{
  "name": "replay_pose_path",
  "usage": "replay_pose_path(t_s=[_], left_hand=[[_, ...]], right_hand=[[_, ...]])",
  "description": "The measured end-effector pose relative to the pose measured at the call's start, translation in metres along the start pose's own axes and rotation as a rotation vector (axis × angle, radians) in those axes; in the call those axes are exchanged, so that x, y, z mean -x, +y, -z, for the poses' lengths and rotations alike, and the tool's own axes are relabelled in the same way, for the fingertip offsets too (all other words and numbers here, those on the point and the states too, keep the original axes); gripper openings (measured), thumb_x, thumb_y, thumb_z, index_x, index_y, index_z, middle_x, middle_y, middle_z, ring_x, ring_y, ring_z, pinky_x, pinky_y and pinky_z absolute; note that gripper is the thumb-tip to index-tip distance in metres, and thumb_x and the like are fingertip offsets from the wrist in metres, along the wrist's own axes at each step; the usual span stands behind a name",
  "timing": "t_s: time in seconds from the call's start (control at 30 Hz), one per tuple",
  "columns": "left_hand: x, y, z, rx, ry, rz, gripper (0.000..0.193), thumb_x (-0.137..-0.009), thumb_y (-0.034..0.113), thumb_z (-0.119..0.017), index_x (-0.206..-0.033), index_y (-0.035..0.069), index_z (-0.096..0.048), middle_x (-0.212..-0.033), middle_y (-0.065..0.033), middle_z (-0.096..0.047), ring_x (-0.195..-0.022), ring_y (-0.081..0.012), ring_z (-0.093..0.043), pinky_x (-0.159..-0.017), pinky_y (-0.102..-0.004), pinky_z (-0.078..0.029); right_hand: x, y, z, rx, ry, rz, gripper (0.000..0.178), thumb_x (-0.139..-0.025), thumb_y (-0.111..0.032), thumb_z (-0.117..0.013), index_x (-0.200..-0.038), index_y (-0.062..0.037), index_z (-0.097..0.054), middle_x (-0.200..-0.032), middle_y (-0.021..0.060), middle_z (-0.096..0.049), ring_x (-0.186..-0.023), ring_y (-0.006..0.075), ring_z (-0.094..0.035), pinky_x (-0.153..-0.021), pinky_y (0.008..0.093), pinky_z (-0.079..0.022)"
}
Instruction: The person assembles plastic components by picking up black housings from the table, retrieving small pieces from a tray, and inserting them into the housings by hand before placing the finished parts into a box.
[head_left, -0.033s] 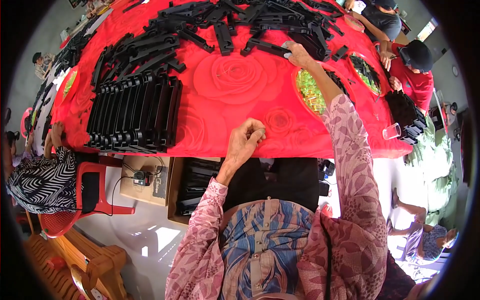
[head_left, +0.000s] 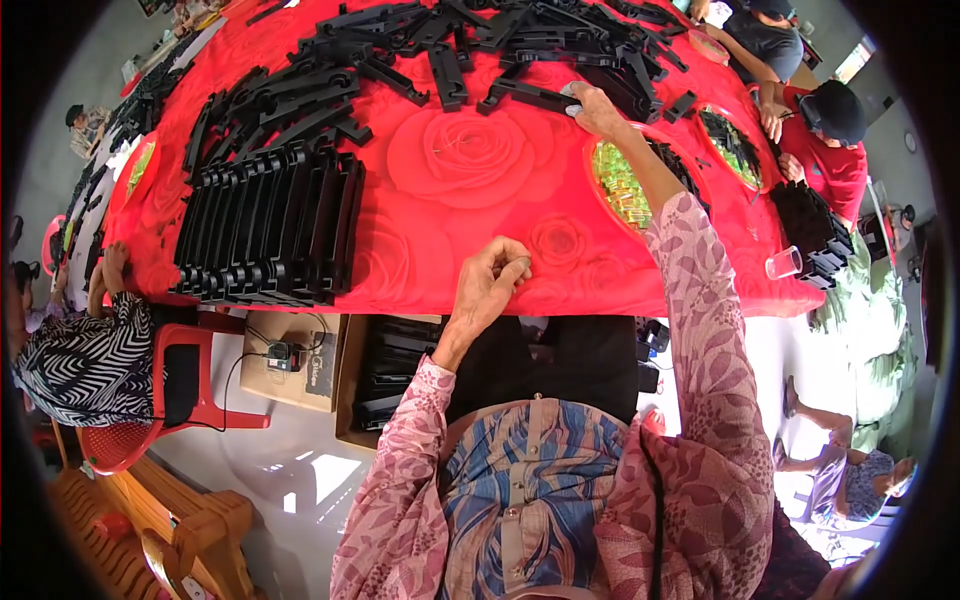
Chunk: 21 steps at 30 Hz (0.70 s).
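Head view: reaching with the right hand (head_left: 602, 112) across the red-covered counter (head_left: 460, 220), just beyond the oval basket (head_left: 588, 172), with fingers drawn together at the end of a black bar (head_left: 540, 97) (cannot tell whether pinching it). Holding the left hand (head_left: 490, 280) left of the basket, loosely curled; cannot tell if around anything. Seemingly at the picking-up step; now calls for a sure grip. In the basket, yellow-green bits (head_left: 618, 190); in a cardboard box (head_left: 346, 385), lower left of the basket, black parts (head_left: 392, 370).
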<state>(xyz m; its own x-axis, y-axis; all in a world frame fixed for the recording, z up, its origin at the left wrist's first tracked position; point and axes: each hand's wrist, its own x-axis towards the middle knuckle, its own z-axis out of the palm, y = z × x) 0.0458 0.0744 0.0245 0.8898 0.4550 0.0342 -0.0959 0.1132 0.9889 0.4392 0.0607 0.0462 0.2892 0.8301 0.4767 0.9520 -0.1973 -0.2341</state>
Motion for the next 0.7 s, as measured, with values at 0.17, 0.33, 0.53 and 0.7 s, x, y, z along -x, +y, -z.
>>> replay_pose_path(t_s=[0.17,0.33,0.53,0.7], left_hand=[[-0.003,0.002,-0.003,0.003,-0.050,0.001,0.005,-0.091,0.006,-0.054,-0.091,0.004,-0.058,-0.076,0.0008,-0.059,-0.068,-0.0050,-0.053,-0.059,-0.0193,-0.042],[0.000,-0.004,0.000,0.023,-0.020,-0.018,0.005,-0.090,0.003,-0.054,-0.090,0.002,-0.058,-0.074,0.0002,-0.059,-0.067,-0.0051,-0.053,-0.059,-0.0198,-0.043],[0.003,-0.007,-0.002,0.037,-0.042,-0.062,0.007,-0.090,0.003,-0.052,-0.091,0.002,-0.058,-0.076,-0.0012,-0.060,-0.067,-0.0064,-0.054,-0.059,-0.0202,-0.044],[0.001,-0.012,0.005,0.175,-0.016,-0.068,0.011,-0.092,0.005,-0.052,-0.100,0.001,-0.058,-0.082,-0.0050,-0.062,-0.070,-0.0098,-0.058,-0.061,-0.0227,-0.048]], right_hand=[[-0.007,-0.025,0.003,0.091,0.185,0.073,0.036,-0.070,-0.002,-0.062,-0.105,0.0008,-0.054,-0.100,0.0229,-0.056,-0.097,0.0409,-0.054,-0.084,0.0442,-0.047],[-0.019,-0.089,0.017,0.574,0.103,0.189,0.041,-0.063,-0.008,-0.070,-0.102,-0.0025,-0.057,-0.098,0.0124,-0.053,-0.098,0.0291,-0.051,-0.081,0.0389,-0.048],[-0.012,-0.168,0.065,0.726,0.323,0.140,0.027,-0.065,-0.004,-0.062,-0.092,-0.0038,-0.058,-0.093,0.0101,-0.050,-0.092,0.0268,-0.050,-0.075,0.0365,-0.046],[0.062,-0.233,0.078,-1.126,0.163,-0.617,0.025,-0.084,-0.005,-0.060,-0.108,0.0005,-0.059,-0.093,0.0107,-0.061,-0.087,0.0221,-0.059,-0.070,0.0336,-0.049]])
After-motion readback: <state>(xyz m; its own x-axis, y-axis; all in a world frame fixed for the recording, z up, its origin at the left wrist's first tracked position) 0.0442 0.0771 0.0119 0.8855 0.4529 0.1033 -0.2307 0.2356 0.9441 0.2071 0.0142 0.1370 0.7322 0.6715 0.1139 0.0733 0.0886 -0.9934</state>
